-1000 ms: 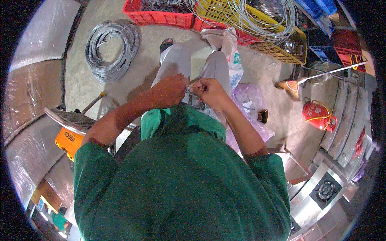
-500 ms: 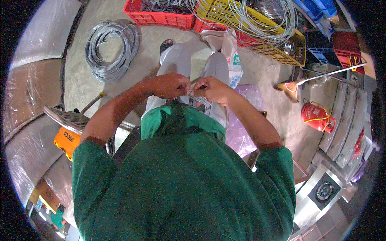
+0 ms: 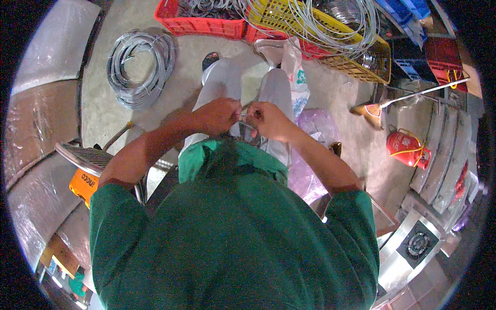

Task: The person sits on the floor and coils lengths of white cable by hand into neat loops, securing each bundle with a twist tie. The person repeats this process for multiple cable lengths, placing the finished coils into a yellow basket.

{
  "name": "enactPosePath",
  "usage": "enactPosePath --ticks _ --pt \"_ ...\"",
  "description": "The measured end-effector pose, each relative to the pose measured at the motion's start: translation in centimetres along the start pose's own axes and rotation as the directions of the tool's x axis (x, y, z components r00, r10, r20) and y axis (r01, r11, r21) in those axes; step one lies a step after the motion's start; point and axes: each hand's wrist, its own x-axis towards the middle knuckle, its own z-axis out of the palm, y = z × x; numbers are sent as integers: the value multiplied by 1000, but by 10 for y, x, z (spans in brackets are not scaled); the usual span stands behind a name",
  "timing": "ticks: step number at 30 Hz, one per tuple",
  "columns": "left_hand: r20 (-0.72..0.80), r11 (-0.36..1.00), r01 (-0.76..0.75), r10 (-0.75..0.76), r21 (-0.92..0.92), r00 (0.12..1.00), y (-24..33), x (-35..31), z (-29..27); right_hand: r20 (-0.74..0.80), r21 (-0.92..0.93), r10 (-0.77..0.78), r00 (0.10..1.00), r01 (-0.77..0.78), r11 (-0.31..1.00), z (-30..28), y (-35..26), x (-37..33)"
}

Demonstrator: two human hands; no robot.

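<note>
Held between two bare hands, just above the centre of the frame: a thin, pale grey, strand-like piece (image 3: 243, 115), too small for telling material or exact shape. Apparently clamped on its left end, with fingers curled in tightly: the left hand (image 3: 225, 114). Seemingly pinched on its right end, with fingers bent: the right hand (image 3: 266, 121). Near each other, with only a narrow gap between.

For good work at this spot, hold the left grip firm as an anchor and turn or pull with the right fingertips only. Pinch close to the working point, so as to limit bending in the strand. Rest both wrists low for steadiness, and guard bare fingertips against any sharp end. Angle the knuckles outward for a clear line of sight, much of the strand being covered by fingers.

Directly beneath, at the centre: light grey trousers (image 3: 219, 82) over bent knees, with a dark green short-sleeved shirt (image 3: 232, 232) filling the lower frame. Just right of centre: a crumpled, translucent purple plastic bag (image 3: 309, 178). Farther out, at upper left on the concrete floor (image 3: 191, 44): a round coil of grey wire (image 3: 164, 70). Along the top edge: a red plastic crate (image 3: 206, 27) and a yellow slatted plastic crate (image 3: 361, 73), with loose wire loops over the latter.
</note>
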Motion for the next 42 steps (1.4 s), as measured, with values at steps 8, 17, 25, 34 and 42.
enactPosePath --ticks 8,17,25,34,42 --pt "33 994 -104 104 22 994 10 -4 -13 -238 -93 -111 965 91 992 18 7 -10" --pt "-10 997 59 -59 -50 998 19 -11 -9 -380 -11 -71 922 72 997 37 -2 -21" --pt "-5 997 44 -45 -65 999 23 -15 -8 -498 -82 -121 859 93 992 48 -9 -32" --pt "99 993 50 -39 -110 994 22 -11 -16 -456 12 -114 883 134 991 44 -10 -38" --pt "-22 999 13 -12 44 1000 30 -20 -4 -268 96 -74 961 103 990 31 -8 -34"
